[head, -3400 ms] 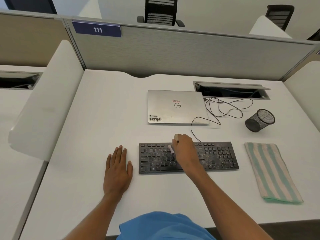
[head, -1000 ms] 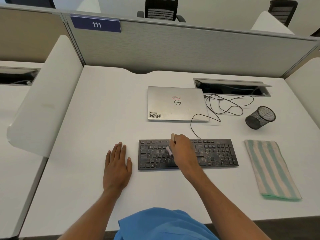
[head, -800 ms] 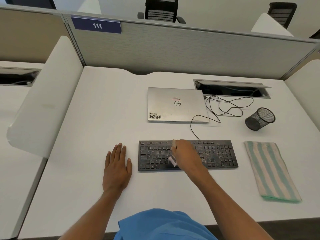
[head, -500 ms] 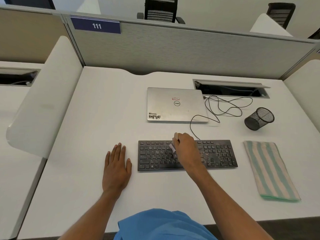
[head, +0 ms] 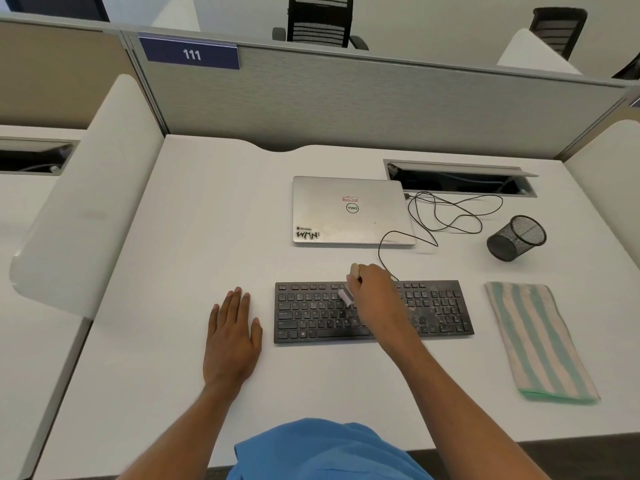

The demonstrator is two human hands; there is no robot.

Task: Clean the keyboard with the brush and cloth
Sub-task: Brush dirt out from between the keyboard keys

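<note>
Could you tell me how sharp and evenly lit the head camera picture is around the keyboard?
Head view: soft, even light, faint shadows, no glare; the keyboard legends read soft; the brush in the right hand is slightly smeared; wide-angle bending curves the partition.

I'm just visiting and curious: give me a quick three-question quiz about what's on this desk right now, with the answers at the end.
1. True or false: the striped cloth is lying on the keyboard.
2. Which hand holds the brush?
A. the left hand
B. the right hand
C. neither
3. Fill in: the black mesh cup lies on its ____.

Key
1. False: it lies on the desk, to the right of the keyboard and apart from it.
2. B: the left hand rests flat on the desk, beside the keyboard's left end.
3. side.
</note>
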